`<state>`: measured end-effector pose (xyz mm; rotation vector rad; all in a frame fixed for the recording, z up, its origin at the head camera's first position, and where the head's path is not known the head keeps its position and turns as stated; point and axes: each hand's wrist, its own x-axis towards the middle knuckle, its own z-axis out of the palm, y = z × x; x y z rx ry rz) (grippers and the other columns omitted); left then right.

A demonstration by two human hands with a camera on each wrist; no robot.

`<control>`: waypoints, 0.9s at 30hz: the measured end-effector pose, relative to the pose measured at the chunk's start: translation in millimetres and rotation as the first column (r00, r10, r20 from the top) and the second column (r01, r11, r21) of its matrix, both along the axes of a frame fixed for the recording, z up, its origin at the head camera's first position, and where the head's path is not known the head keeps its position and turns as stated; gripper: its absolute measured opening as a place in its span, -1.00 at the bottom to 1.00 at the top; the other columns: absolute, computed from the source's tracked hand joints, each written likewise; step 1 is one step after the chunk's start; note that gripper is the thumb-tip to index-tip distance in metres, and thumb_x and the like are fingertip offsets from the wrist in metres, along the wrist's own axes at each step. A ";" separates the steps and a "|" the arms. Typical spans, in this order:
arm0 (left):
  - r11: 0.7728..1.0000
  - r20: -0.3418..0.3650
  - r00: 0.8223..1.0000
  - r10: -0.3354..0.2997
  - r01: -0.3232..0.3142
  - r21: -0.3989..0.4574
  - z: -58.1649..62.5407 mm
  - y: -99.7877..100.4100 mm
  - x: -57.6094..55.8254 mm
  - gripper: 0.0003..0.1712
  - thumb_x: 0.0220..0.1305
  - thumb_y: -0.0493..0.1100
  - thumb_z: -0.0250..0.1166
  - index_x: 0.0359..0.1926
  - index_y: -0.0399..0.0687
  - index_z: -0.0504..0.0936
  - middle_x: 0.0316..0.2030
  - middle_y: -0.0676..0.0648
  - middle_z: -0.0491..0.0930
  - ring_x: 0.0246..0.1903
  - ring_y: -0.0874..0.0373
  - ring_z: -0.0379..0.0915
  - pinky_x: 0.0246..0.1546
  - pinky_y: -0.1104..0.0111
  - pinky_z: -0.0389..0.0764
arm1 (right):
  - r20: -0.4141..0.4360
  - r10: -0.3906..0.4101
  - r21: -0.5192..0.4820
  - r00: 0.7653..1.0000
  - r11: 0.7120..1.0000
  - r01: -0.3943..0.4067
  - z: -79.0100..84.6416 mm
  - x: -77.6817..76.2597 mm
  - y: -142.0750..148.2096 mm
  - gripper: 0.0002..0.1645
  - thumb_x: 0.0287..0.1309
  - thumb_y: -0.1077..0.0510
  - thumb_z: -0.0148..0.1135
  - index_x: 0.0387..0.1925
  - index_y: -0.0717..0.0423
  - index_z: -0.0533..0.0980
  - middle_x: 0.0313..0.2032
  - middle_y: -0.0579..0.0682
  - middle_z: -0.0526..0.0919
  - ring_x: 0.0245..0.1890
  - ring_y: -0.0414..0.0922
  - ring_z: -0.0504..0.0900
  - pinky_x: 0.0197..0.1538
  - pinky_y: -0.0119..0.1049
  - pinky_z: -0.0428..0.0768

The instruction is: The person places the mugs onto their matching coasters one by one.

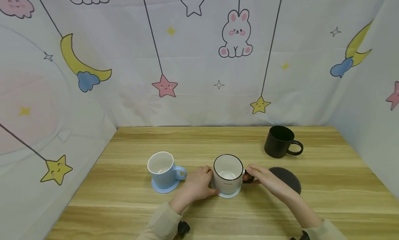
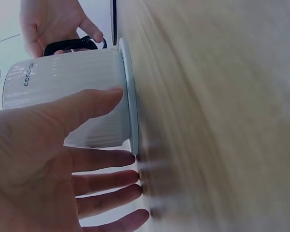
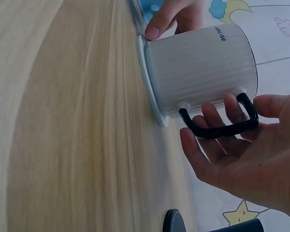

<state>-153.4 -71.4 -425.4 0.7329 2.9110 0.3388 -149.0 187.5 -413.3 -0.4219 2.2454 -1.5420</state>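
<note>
A white ribbed mug (image 1: pixel 228 179) with a black rim and black handle (image 3: pixel 222 129) stands upright on a pale round coaster (image 1: pixel 229 195). My left hand (image 1: pixel 199 183) lies at the mug's left side. Its fingers (image 2: pixel 106 181) are straight and spread, with tips down by the table, and the thumb reaches along the mug to the coaster's edge. On the other side, my right hand (image 3: pixel 251 159) holds the mug's handle, thumb at its upper end and fingers curled behind it. Farther left, a light blue mug (image 1: pixel 166 176) rests on a blue coaster (image 1: pixel 165 189).
A black mug (image 1: pixel 278 144) stands at the back right of the wooden table (image 1: pixel 193 139), its handle pointing right. Nearer, partly behind the right forearm, lies a black round coaster (image 1: pixel 288 179). A white printed curtain (image 1: pixel 199 108) hangs along the table's back and sides.
</note>
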 end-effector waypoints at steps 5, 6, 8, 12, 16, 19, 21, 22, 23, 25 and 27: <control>1.000 -0.050 0.999 0.015 -0.016 -0.019 1.1 -0.2 4.1 -0.30 -0.02 0.20 0.45 0.03 -0.19 0.60 -0.07 -0.06 0.55 -0.06 0.08 0.47 -0.18 0.22 0.56 | -0.039 0.007 0.020 0.999 1.000 -0.006 0.3 0.0 3.0 -0.52 0.48 -0.04 -0.18 -0.11 0.31 0.47 -0.04 0.19 0.56 -0.03 -0.20 0.53 0.05 -0.07 0.53; 1.000 -0.060 0.998 0.015 -0.017 -0.025 1.3 -0.3 5.0 -0.31 -0.03 0.20 0.45 0.01 -0.19 0.61 -0.10 -0.05 0.55 -0.09 0.09 0.47 -0.21 0.24 0.56 | -0.045 0.004 0.020 0.999 1.000 -0.003 -0.4 -0.1 3.8 -0.52 0.47 -0.04 -0.18 -0.11 0.31 0.47 -0.04 0.18 0.56 -0.03 -0.20 0.53 0.06 -0.07 0.53; 0.999 -0.079 0.997 0.012 -0.015 -0.037 1.9 -0.6 7.0 -0.32 -0.04 0.20 0.46 -0.02 -0.19 0.62 -0.15 -0.04 0.55 -0.13 0.10 0.48 -0.27 0.27 0.55 | -0.063 0.002 0.025 0.998 1.000 0.000 -2.6 -0.2 6.2 -0.52 0.47 -0.04 -0.16 -0.12 0.31 0.47 -0.04 0.19 0.57 -0.03 -0.19 0.55 0.06 -0.08 0.54; 0.999 -0.101 0.995 0.015 -0.019 -0.034 3.1 -1.5 11.1 -0.38 -0.06 0.20 0.46 -0.10 -0.16 0.64 -0.23 -0.02 0.54 -0.21 0.11 0.47 -0.38 0.28 0.52 | -0.094 0.003 0.033 0.996 0.999 0.000 -7.8 -0.6 11.0 -0.54 0.46 -0.05 -0.14 -0.07 0.28 0.47 -0.03 0.21 0.57 -0.03 -0.17 0.57 0.05 -0.13 0.56; 1.000 -0.113 0.993 0.013 -0.015 -0.017 3.6 -2.3 14.5 -0.43 -0.06 0.17 0.46 -0.16 -0.17 0.66 -0.29 -0.01 0.52 -0.26 0.12 0.45 -0.41 0.29 0.49 | -0.147 0.005 0.030 0.989 1.000 -0.001 -9.3 1.4 15.5 -0.59 0.46 0.00 -0.13 -0.02 0.27 0.43 -0.01 0.24 0.55 -0.11 -0.19 0.59 0.01 -0.18 0.58; 1.000 -0.139 0.990 0.008 -0.009 -0.007 3.9 -2.6 17.6 -0.49 -0.06 0.13 0.44 -0.22 -0.19 0.66 -0.34 0.00 0.50 -0.33 0.14 0.43 -0.44 0.33 0.46 | -0.188 -0.013 0.035 0.982 0.999 0.020 -8.4 3.8 17.8 -0.63 0.46 0.05 -0.10 -0.01 0.28 0.41 -0.02 0.25 0.53 -0.18 -0.16 0.62 -0.04 -0.22 0.59; 1.000 -0.149 0.989 0.007 -0.007 0.000 4.7 -2.7 19.8 -0.52 -0.06 0.11 0.43 -0.26 -0.19 0.66 -0.38 0.00 0.49 -0.38 0.15 0.42 -0.47 0.34 0.42 | -0.220 -0.030 0.048 0.975 0.998 0.041 -8.4 4.8 18.5 -0.65 0.45 0.06 -0.09 -0.01 0.27 0.42 -0.03 0.23 0.54 -0.22 -0.14 0.63 -0.07 -0.25 0.60; 1.000 -0.151 0.988 0.009 -0.009 0.003 5.6 -2.7 21.2 -0.53 -0.06 0.10 0.42 -0.28 -0.19 0.66 -0.39 0.01 0.48 -0.41 0.15 0.42 -0.49 0.35 0.40 | -0.235 -0.039 0.058 0.971 0.997 0.054 -8.6 5.1 18.5 -0.66 0.45 0.06 -0.08 -0.01 0.25 0.42 -0.04 0.21 0.55 -0.23 -0.12 0.63 -0.08 -0.26 0.60; 1.000 -0.151 0.989 0.010 -0.009 0.006 6.6 -2.5 22.6 -0.55 -0.06 0.09 0.42 -0.29 -0.19 0.66 -0.41 0.01 0.47 -0.43 0.16 0.41 -0.51 0.36 0.38 | -0.244 -0.054 0.064 0.968 0.995 0.072 -8.9 5.3 18.6 -0.67 0.44 0.06 -0.07 -0.02 0.23 0.43 -0.05 0.19 0.55 -0.23 -0.11 0.63 -0.09 -0.26 0.60; 1.000 -0.149 0.989 0.006 -0.004 0.009 8.7 -2.4 25.0 -0.56 -0.04 0.09 0.41 -0.31 -0.19 0.66 -0.44 0.02 0.47 -0.46 0.17 0.39 -0.52 0.37 0.37 | -0.272 -0.080 0.069 0.959 0.992 0.103 -9.8 5.4 19.0 -0.69 0.44 0.05 -0.06 -0.04 0.19 0.45 -0.09 0.14 0.57 -0.23 -0.11 0.62 -0.12 -0.27 0.60; 1.000 -0.152 0.988 -0.002 0.003 0.008 9.8 -1.9 27.0 -0.57 -0.04 0.09 0.41 -0.32 -0.19 0.66 -0.46 0.03 0.46 -0.47 0.17 0.38 -0.51 0.37 0.37 | -0.302 -0.106 0.075 0.947 0.988 0.134 -10.8 5.2 19.5 -0.70 0.43 0.05 -0.05 -0.05 0.18 0.46 -0.12 0.09 0.58 -0.23 -0.11 0.59 -0.16 -0.29 0.58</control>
